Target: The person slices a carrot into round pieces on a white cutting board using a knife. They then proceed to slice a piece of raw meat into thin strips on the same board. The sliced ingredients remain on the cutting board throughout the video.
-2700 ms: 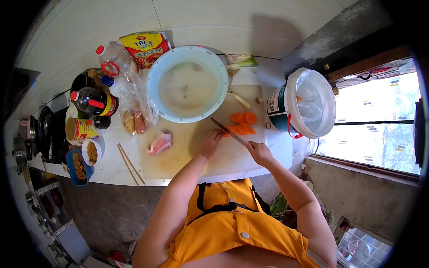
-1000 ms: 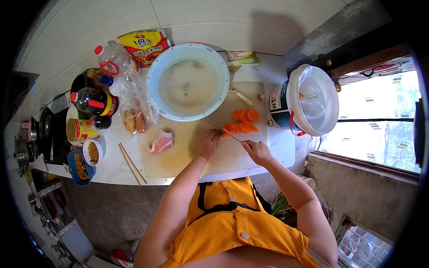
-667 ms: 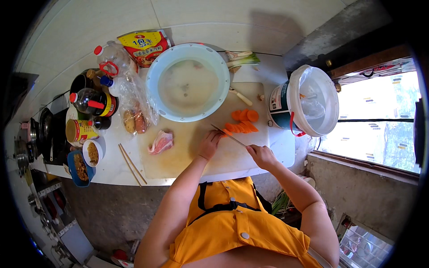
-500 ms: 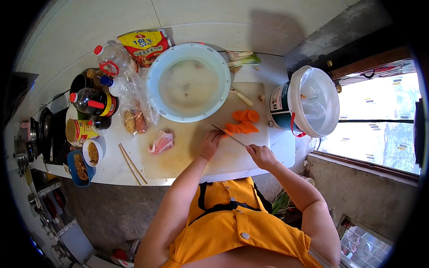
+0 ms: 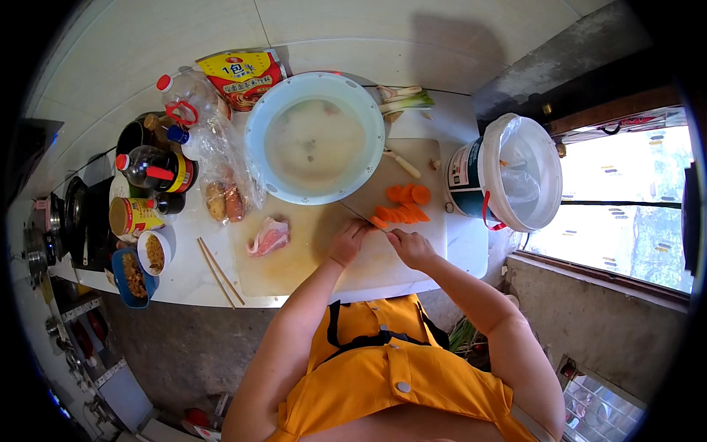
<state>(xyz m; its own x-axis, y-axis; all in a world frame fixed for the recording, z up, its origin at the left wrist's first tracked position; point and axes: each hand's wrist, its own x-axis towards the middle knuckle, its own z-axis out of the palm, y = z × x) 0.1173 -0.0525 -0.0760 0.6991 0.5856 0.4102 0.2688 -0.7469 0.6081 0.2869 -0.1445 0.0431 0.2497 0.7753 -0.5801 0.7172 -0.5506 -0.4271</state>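
Note:
My right hand (image 5: 412, 249) is closed around the handle of a knife (image 5: 355, 212), its thin blade slanting away to the far left over the cutting board (image 5: 294, 278). Beside the blade, the fingers of my left hand (image 5: 349, 243) are bent and pressed together on a carrot piece (image 5: 378, 222), mostly hidden by the fingers and blade. Overlapping carrot slices (image 5: 403, 214) lie just right of the blade, with more rounds behind them. To the left on the board is a piece of raw meat (image 5: 270, 237).
A light blue basin of cloudy water (image 5: 258, 173) stands behind the board. A white-rimmed bucket (image 5: 482, 173) is at right. Chopsticks (image 5: 219, 271), a bag of potatoes (image 5: 224, 199), bottles (image 5: 151, 168) and a blue container (image 5: 120, 278) occupy the left. A peeler-like tool (image 5: 403, 163) lies behind the carrots.
My right hand has moved left and slightly forward with the knife, so the blade reaches farther past my left fingers. My left hand stays nearly in place.

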